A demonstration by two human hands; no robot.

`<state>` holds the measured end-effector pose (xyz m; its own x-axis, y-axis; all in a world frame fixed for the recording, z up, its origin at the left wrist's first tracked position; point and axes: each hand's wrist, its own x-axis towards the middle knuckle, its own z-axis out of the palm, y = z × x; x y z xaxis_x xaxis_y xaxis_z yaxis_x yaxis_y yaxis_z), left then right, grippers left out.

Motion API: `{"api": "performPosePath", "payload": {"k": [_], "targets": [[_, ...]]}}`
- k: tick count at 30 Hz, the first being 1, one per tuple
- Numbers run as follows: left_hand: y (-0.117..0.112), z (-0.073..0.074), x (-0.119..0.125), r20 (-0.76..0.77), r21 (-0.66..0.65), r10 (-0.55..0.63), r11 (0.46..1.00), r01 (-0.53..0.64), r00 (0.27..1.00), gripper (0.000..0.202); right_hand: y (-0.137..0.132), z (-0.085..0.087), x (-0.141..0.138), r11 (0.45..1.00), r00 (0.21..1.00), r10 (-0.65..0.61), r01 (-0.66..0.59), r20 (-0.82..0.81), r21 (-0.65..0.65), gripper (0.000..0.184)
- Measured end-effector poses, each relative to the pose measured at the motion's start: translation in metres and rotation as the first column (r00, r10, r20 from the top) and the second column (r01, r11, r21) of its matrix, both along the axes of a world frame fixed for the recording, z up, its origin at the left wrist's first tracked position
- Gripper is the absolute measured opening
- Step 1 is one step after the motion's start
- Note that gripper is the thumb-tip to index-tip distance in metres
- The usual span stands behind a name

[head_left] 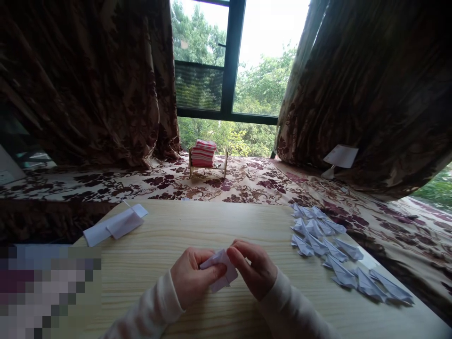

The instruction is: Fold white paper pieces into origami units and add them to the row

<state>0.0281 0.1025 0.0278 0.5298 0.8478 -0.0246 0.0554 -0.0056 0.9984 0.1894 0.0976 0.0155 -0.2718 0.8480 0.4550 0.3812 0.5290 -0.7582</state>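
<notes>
A small folded piece of white paper (223,278) is held above the wooden table (197,219), near its front. My left hand (194,275) grips the paper's left side, the thumb lying across its face. At the upper right edge of the same paper, my right hand (256,266) has thumb and forefinger pinched together. Whether a corner of the paper sits between those fingertips is hard to make out, but they touch its edge. Several folded white paper pieces (310,235), pointed in shape, lie in rows on the table's right side.
Folded white paper strips (116,225) lie at the table's back left. Behind the table, a flowered cloth (247,181) covers a ledge bearing a small rack (226,162) with stacked red-and-white cloths (204,154). A white lamp-like object (341,156) stands at right, between dark curtains (370,84) and the table.
</notes>
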Motion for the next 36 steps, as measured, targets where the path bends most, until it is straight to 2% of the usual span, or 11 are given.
{"api": "performPosePath", "payload": {"k": [3, 6, 11, 13, 17, 20, 23, 26, 29, 36], "targets": [[-0.004, 0.005, 0.005, -0.001, 0.055, -0.023, 0.998, 0.023, 1.0, 0.033, -0.001, 0.001, -0.002, 0.999, 0.999, 0.018, -0.019, -0.043, -0.037, 0.023], [-0.008, 0.005, 0.009, -0.018, 0.036, -0.036, 0.999, 0.037, 0.999, 0.034, -0.004, 0.001, -0.005, 0.998, 0.996, 0.053, -0.056, -0.071, -0.036, 0.018], [-0.008, 0.0, 0.01, -0.02, -0.001, -0.016, 1.0, 0.016, 1.0, 0.036, -0.006, 0.005, -0.007, 0.998, 0.994, 0.064, -0.063, -0.092, 0.013, 0.023], [-0.005, 0.0, 0.009, 0.02, -0.006, 0.04, 0.999, -0.04, 0.999, 0.034, -0.004, 0.007, -0.005, 0.999, 0.99, 0.037, -0.041, -0.136, -0.028, 0.028], [0.003, -0.002, 0.006, 0.119, -0.09, 0.247, 0.967, -0.238, 0.962, 0.03, 0.001, 0.009, 0.0, 0.984, 0.958, -0.028, -0.023, -0.285, -0.174, 0.037], [0.005, -0.004, 0.005, 0.176, -0.146, 0.331, 0.94, -0.308, 0.927, 0.032, 0.001, 0.007, -0.001, 0.974, 0.978, -0.049, 0.002, -0.203, -0.226, 0.036], [0.003, -0.003, 0.005, 0.193, -0.154, 0.305, 0.948, -0.279, 0.933, 0.032, -0.001, 0.006, -0.004, 0.969, 0.986, -0.075, 0.037, -0.148, -0.245, 0.033], [0.001, -0.001, 0.005, 0.19, -0.156, 0.257, 0.961, -0.23, 0.947, 0.034, -0.002, 0.007, -0.002, 0.979, 0.991, -0.08, 0.057, -0.108, -0.198, 0.028], [0.001, 0.001, 0.004, 0.186, -0.187, 0.306, 0.944, -0.273, 0.934, 0.035, -0.003, 0.01, 0.001, 0.987, 0.996, -0.068, 0.059, -0.058, -0.149, 0.025], [0.0, -0.001, 0.006, 0.134, -0.117, 0.368, 0.928, -0.354, 0.92, 0.027, -0.003, 0.01, 0.002, 0.978, 0.99, -0.068, 0.042, -0.121, -0.204, 0.029]]}}
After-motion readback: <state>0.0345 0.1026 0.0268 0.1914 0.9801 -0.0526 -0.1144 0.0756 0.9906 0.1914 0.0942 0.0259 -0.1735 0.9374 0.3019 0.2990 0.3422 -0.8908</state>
